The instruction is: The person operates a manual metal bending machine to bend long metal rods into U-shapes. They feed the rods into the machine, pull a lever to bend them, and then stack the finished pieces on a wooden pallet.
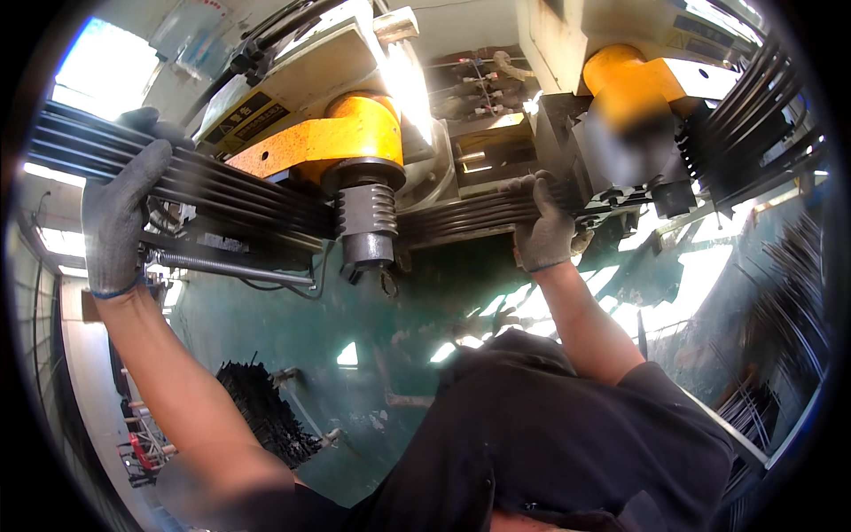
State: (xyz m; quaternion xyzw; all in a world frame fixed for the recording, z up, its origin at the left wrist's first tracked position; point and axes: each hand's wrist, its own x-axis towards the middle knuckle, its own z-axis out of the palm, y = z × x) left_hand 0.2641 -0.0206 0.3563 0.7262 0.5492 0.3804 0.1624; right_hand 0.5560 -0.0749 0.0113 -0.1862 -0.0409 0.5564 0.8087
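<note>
A row of long dark metal rods [244, 197] runs from the far left, behind a ribbed grey cylinder [366, 213] under an orange machine arm [319, 142], and on to the right. Wearing a grey work glove, my left hand [120, 217] grips the rods near the left end, thumb in front and fingers behind. My right hand [545, 226], gloved as well, is closed round the same row right of the cylinder, its fingers partly hidden behind the rods. A coil spring on a bar [230, 267] sits below the rods, near my left hand.
At the upper right stands a second machine head with an orange arm [678, 82], beside more dark rods [753, 111]. Loose thin rods [789, 301] fan out at the right. A stack of dark pieces [257, 412] rests on a rack low at the left, above the green floor [390, 355].
</note>
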